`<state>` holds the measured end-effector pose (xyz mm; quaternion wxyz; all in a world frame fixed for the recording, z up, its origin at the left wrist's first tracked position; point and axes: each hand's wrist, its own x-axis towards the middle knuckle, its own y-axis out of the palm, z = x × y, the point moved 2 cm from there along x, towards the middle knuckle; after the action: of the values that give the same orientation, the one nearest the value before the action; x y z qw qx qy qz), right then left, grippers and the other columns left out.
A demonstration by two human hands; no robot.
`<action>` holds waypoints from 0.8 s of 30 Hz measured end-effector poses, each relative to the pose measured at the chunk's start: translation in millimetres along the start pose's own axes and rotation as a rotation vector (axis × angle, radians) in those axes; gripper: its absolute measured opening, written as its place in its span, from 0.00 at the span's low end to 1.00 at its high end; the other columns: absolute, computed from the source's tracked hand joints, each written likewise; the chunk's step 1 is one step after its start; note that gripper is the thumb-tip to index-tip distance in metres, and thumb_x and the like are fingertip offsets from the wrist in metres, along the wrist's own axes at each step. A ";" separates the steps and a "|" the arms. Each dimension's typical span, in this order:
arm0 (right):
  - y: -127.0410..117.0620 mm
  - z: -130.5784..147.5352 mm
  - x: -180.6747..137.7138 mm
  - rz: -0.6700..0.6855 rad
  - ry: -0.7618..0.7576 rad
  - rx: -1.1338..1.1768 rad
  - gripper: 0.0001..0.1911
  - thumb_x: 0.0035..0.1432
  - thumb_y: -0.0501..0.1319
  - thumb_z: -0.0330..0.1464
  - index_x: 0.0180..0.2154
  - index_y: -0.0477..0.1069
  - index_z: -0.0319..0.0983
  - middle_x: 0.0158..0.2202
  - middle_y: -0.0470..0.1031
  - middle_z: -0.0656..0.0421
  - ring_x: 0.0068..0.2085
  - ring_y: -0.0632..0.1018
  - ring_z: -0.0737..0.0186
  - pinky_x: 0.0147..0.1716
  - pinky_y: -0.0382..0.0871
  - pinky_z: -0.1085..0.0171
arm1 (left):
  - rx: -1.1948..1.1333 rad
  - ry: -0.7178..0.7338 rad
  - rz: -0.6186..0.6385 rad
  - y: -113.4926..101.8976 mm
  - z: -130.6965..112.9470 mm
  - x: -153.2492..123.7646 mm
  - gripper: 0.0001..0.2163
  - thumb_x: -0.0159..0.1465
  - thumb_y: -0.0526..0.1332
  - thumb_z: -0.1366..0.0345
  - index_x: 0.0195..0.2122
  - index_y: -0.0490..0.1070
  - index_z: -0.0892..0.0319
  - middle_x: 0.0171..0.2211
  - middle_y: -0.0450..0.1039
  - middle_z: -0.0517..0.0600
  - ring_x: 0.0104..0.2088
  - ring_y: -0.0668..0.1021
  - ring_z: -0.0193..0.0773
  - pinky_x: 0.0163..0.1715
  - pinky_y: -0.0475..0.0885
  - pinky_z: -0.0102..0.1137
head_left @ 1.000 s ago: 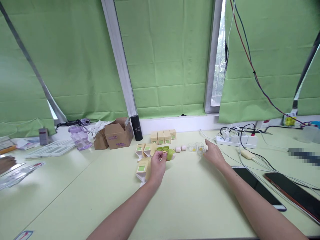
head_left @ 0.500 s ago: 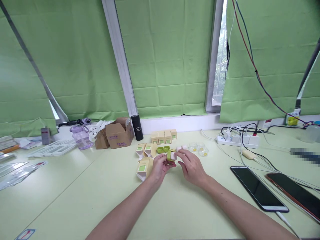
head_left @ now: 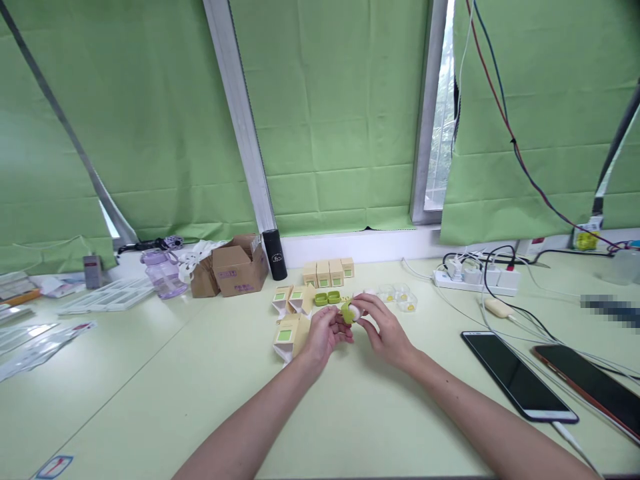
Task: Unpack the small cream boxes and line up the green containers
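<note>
Head view: both hands meet just above the surface [head_left: 350,413], mid-frame. The left hand [head_left: 324,333] is closed around a small green case [head_left: 347,311], held up off the surface. The right hand [head_left: 386,330] pinches a white round piece [head_left: 355,312] with its fingertips, right against the case. The step looks like fitting the two parts together. Both parts are tiny, so the handling probably calls for a steady fingertip pinch and square alignment. Two green lids [head_left: 327,298] lie just behind the hands, and open cartons [head_left: 287,333] sit beside the left hand. A row of small boxes [head_left: 327,272] stands further back, with clear cups [head_left: 400,297] near the right hand. Hard to make out: fingers cover most of the case, so whether the white piece is seated or only touching cannot be told. The cups' contents are too small to read. A phone [head_left: 517,377] is partly cut off by the right forearm, and a blurred patch sits at far right.
</note>
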<state>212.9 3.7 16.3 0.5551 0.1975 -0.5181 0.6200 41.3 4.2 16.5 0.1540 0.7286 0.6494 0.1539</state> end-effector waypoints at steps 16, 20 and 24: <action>13.8 -17.0 0.9 -0.067 0.743 0.962 0.27 0.53 0.73 0.53 0.43 0.76 0.39 0.40 0.82 0.54 0.40 0.84 0.53 0.42 0.81 0.53 | 0.125 0.147 -0.076 -4.8 -1.4 4.1 0.18 0.56 0.71 0.50 0.31 0.69 0.59 0.28 0.72 0.47 0.25 0.76 0.34 0.25 0.74 0.31; 13.5 -15.2 0.0 -0.041 0.851 1.113 0.27 0.51 0.76 0.50 0.43 0.73 0.40 0.37 0.82 0.56 0.37 0.85 0.56 0.40 0.80 0.57 | 0.162 0.163 -0.084 -4.4 -1.1 5.6 0.16 0.56 0.71 0.53 0.30 0.70 0.60 0.29 0.73 0.48 0.26 0.75 0.33 0.26 0.73 0.30; 14.0 -17.1 -2.2 -0.030 0.894 1.150 0.27 0.50 0.77 0.48 0.42 0.72 0.39 0.36 0.82 0.56 0.36 0.85 0.57 0.37 0.78 0.60 | 0.197 0.159 -0.081 -4.1 -1.0 5.2 0.16 0.57 0.71 0.52 0.32 0.72 0.60 0.28 0.74 0.48 0.27 0.76 0.35 0.28 0.74 0.31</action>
<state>206.7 19.6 2.0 0.5306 0.1930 0.1685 0.8080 37.8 9.8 15.8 0.0360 0.6989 0.7005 0.1400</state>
